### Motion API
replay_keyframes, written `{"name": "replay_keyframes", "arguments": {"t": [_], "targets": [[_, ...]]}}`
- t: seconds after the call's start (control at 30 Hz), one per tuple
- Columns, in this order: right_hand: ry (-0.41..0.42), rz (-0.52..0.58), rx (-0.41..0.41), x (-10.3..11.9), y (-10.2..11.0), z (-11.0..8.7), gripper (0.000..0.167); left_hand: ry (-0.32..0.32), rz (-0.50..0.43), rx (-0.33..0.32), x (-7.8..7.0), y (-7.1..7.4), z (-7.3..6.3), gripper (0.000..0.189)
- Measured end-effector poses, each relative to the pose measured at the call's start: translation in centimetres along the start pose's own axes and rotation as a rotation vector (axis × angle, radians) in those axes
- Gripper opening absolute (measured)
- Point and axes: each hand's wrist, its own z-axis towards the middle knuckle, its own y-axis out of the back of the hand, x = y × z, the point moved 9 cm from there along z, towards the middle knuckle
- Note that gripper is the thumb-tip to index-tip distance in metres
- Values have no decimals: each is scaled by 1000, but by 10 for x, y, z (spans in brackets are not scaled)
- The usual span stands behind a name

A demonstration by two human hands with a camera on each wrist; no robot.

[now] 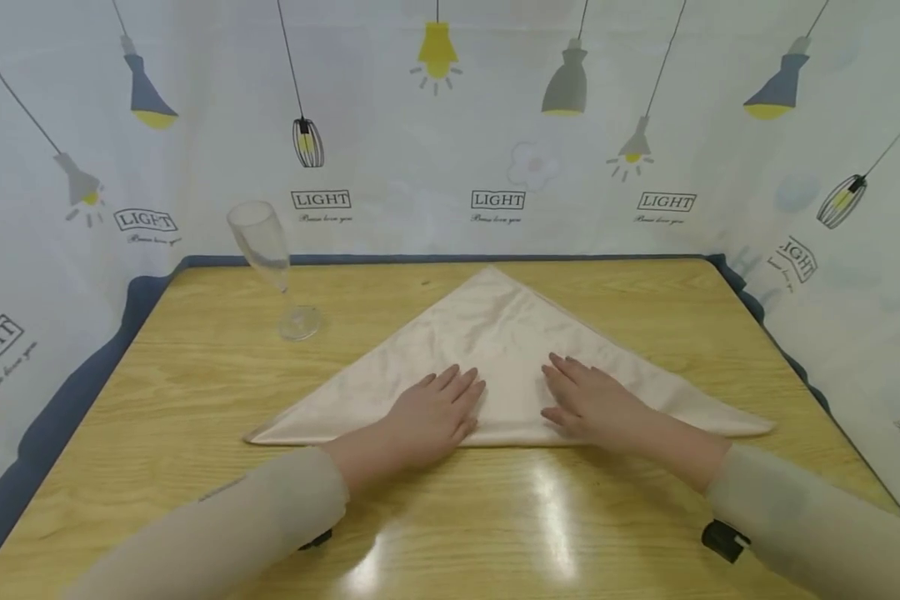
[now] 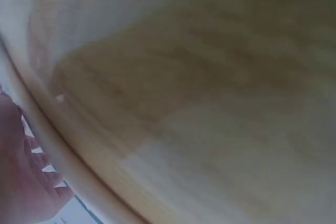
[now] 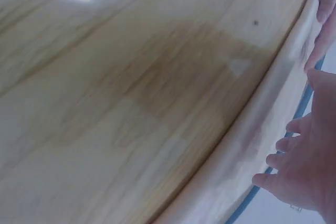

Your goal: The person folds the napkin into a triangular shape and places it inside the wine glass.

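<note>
A pale pink satiny cloth napkin (image 1: pixel 506 367), folded into a triangle, lies on the wooden table with its peak toward the back and its long folded edge toward me. My left hand (image 1: pixel 435 417) rests flat on its lower middle, fingers straight. To the right of it, my right hand (image 1: pixel 592 406) also lies on the cloth, palm down with fingers extended. Faint wrinkles show in the upper part of the cloth. In the left wrist view the left hand (image 2: pixel 26 171) appears at the edge beyond the fold; the right wrist view shows the right hand (image 3: pixel 302 166) likewise.
A clear stemmed glass (image 1: pixel 297 321) stands at the back left of the table (image 1: pixel 195 367), apart from the cloth. Behind and beside the table hangs a white curtain (image 1: pixel 390 150) printed with lamps. Dark trim runs along the table's edges.
</note>
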Motion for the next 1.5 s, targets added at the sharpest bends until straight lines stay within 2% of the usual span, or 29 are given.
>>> {"name": "replay_keyframes", "arguments": {"t": [0.17, 0.33, 0.67, 0.87, 1.03, 1.23, 1.5], "targets": [[9, 48, 91, 14, -18, 12, 81, -45, 35, 11, -8, -7, 5, 62], [12, 17, 95, 6, -23, 9, 88, -38, -15, 53, 5, -13, -4, 67], [-57, 17, 146, -40, -19, -25, 99, -57, -97, 80, 53, -16, -51, 70], [-89, 67, 115, -65, -14, -44, 101, -28, -125, 64, 80, -14, -80, 69], [-100, 92, 100, -85, -13, -58, 103, -27, -106, 42, 91, -19, -96, 69], [-143, 138, 138, -103, -17, -71, 104, -25, -105, -11, 101, -23, -112, 69], [-179, 165, 162, -113, -18, -82, 107, 53, -130, -61, 122, -32, -136, 71]]}}
